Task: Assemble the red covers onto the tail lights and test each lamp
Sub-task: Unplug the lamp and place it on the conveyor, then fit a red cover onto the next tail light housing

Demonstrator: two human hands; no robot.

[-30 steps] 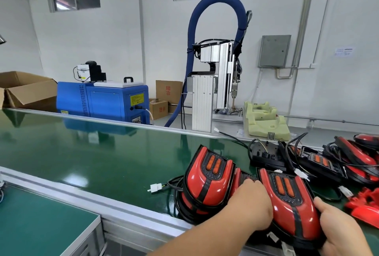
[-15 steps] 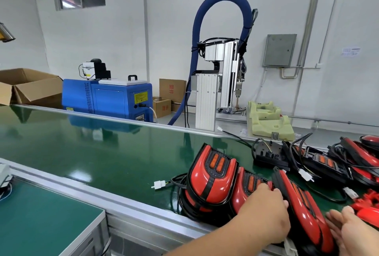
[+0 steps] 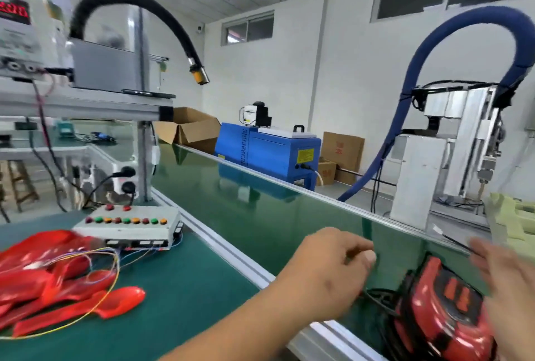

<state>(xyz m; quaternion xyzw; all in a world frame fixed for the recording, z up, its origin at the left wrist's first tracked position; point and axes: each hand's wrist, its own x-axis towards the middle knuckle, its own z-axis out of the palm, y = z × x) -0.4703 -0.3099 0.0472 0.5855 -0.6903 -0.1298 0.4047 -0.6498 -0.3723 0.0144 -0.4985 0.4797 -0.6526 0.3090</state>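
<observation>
Tail light point(image 3: 443, 311) lies w/ its cable on the green belt point(image 3: 260, 216), near edge, prob. for easy reach. Left hand point(image 3: 327, 271) hovers beside it, fingers loosely curled; can't tell if pinching anything. Right hand point(image 3: 503, 274) blurred, fingers spread, empty. Red covers point(image 3: 58, 282) piled on worktop point(image 3: 188, 288) by test box point(image 3: 127, 224), prob. staged for fitting.

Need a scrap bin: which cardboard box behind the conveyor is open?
The cardboard box left of the blue machine: its flaps stand open. The tall printed box and small box right of the machine are shut.
</observation>
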